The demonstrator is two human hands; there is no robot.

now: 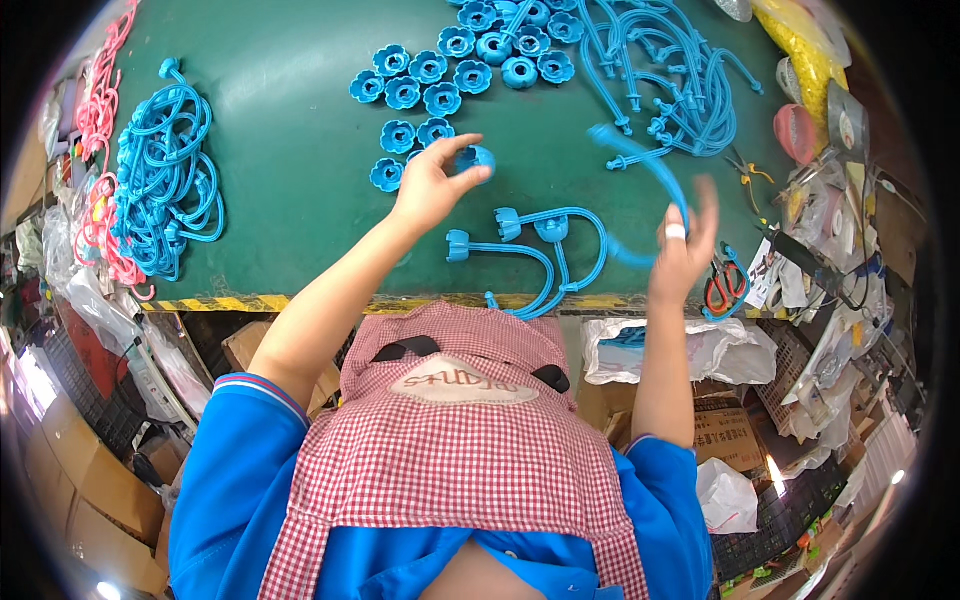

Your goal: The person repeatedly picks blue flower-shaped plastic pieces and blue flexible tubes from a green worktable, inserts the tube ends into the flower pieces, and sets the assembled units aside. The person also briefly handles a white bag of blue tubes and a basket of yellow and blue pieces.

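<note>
- White bag (735, 360) between three and four o'clock, below the table edge, mouth wide; blue pieces (628, 337) lie inside.
- Clear bag (838, 24) near two o'clock, at the far corner, filled with yellow pieces (805, 52).
- Cardboard boxes (110, 475) at eight o'clock; what they hold I cannot tell. A crumpled white bag (727, 497) sits at four.
- My left hand (430, 188), at eleven o'clock, pinches a blue cup (480, 160) between thumb and fingers, just above the table.
- My right hand (680, 255), between two and three, holds a blue cord (664, 178); blur hides how tightly.
- Green table (285, 130) with a yellow-and-black edge (235, 303): loose flower-shaped cups (428, 67) toward twelve, a heap of cords (722, 110) between one and two, a blue tangle (165, 175) at ten beside pink cords (98, 95).
- Curved cords with cups on them (600, 250) lie nearest me, between my forearms.
- Red-handled scissors (715, 292) at three, yellow-handled pliers (755, 172) at two.
- My checked apron (460, 460) fills six o'clock.
</note>
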